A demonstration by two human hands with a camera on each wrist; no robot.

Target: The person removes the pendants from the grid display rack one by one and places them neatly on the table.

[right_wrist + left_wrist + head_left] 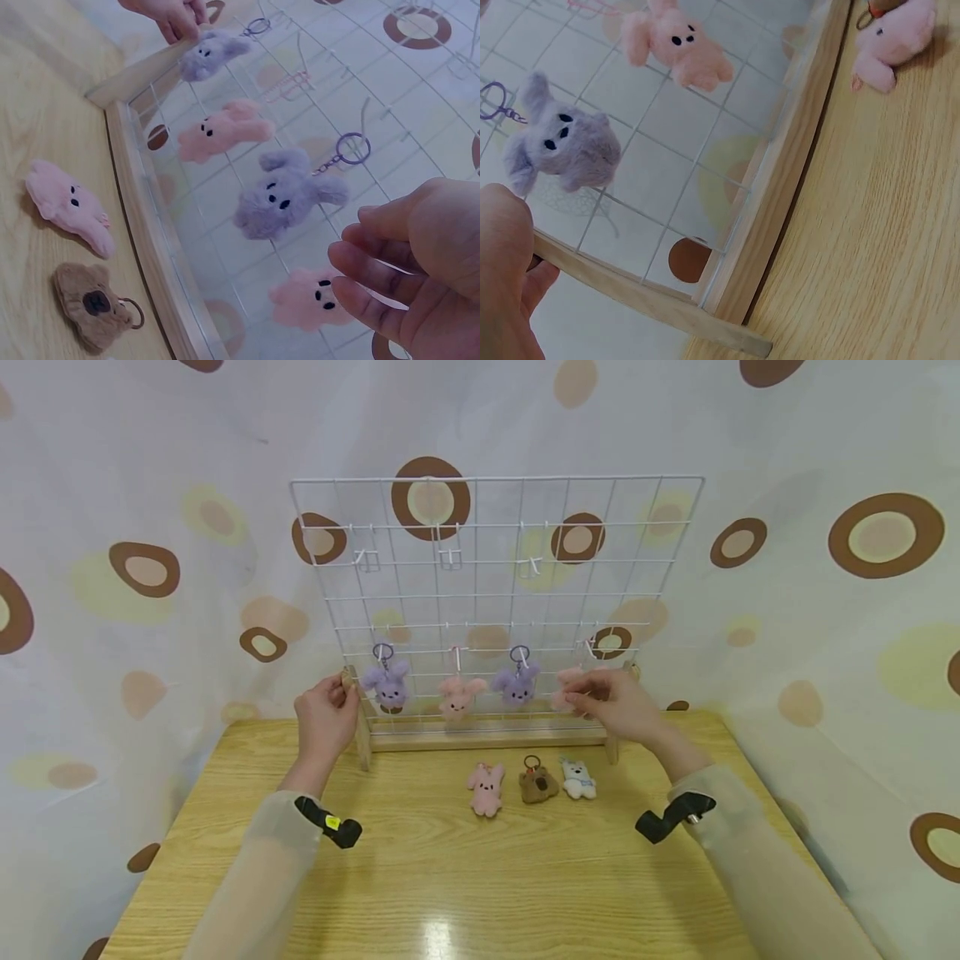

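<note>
My left hand (327,717) grips the wooden side post (630,281) of a white wire grid rack (495,596), at its left end. My right hand (628,708) is at the rack's lower right, thumb and fingers apart, by a hanging pink bunny keychain (304,300) that its fingers partly cover. Left of that hang a purple bunny keychain (516,685), a pink bunny keychain (459,696) and another purple bunny keychain (387,685), each on a hook in the same row.
On the wooden table (420,877) before the rack lie a pink bunny keychain (487,790), a brown bear-like keychain (537,783) and a white bear keychain (579,779). White hooks (450,557) sit higher on the grid. A patterned curtain (847,643) hangs behind.
</note>
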